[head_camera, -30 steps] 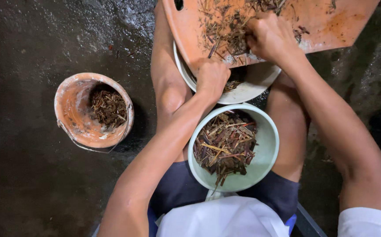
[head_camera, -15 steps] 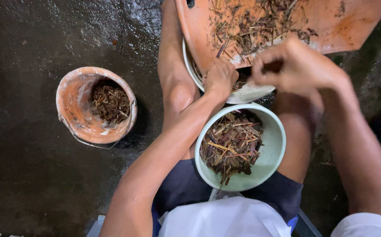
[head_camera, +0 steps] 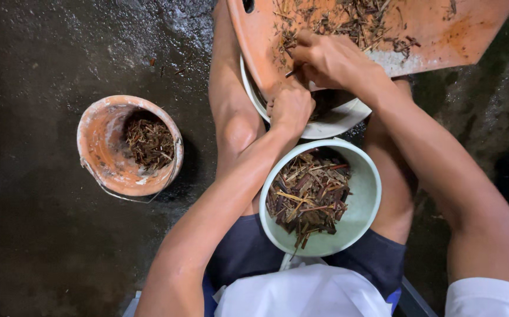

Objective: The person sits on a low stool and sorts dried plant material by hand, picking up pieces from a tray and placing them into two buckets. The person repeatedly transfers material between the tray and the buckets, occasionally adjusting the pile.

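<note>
A: Where are the hands?

B: Both at the near edge of the orange cutting board (head_camera: 442, 35). The right hand (head_camera: 331, 58) lies on the board with fingers curled together over a pinch of chopped brown stems (head_camera: 348, 20); the left hand (head_camera: 290, 108) is a closed fist just under the board's lip, over the white bowl (head_camera: 331, 123). What it grips, if anything, is hidden, I think.

A: And the stems against the grip?

B: Scattered beyond and around the right fingers, toward the board's far side.

A: Room about them?

B: Tight. The pale green bowl (head_camera: 363, 194) of stems sits between the knees, touching the white bowl. An orange bucket (head_camera: 99, 147) stands well apart to the left on the dark wet floor (head_camera: 43, 246)
</note>
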